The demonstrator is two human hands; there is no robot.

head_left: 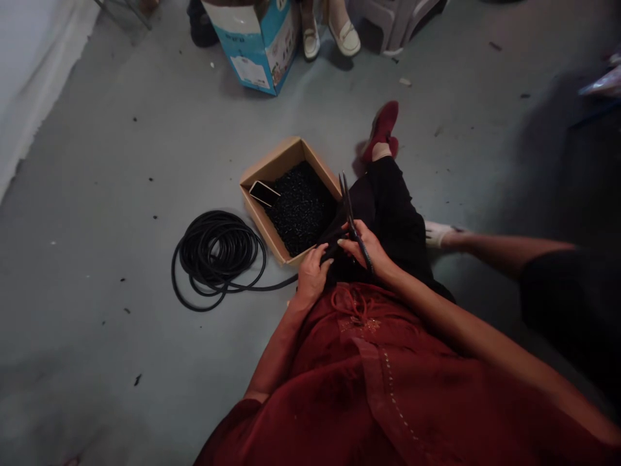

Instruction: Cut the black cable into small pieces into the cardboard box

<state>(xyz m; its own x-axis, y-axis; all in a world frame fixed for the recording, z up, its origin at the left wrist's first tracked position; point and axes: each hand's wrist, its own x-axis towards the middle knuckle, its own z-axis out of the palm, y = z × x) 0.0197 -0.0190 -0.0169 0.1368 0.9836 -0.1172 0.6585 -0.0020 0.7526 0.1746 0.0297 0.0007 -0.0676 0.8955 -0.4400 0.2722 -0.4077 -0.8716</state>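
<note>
My left hand (311,275) is closed around a black rubber tube (272,286) just beside the near corner of a cardboard box (272,169). That tube runs left across the floor to a coil (216,257). My right hand (367,247) grips a pair of scissors (348,207), blades pointing away over my lap and slightly apart near the tube's end. The box holds a heap of small black cut pieces (301,207) and a small dark flat phone-like object (263,193).
I sit on a grey concrete floor in a red garment, one red shoe (382,126) stretched ahead. Another person's arm and white-socked foot (439,233) lie at my right. A blue-white carton (257,42), someone's white shoes (339,35) and a plastic stool stand at the back.
</note>
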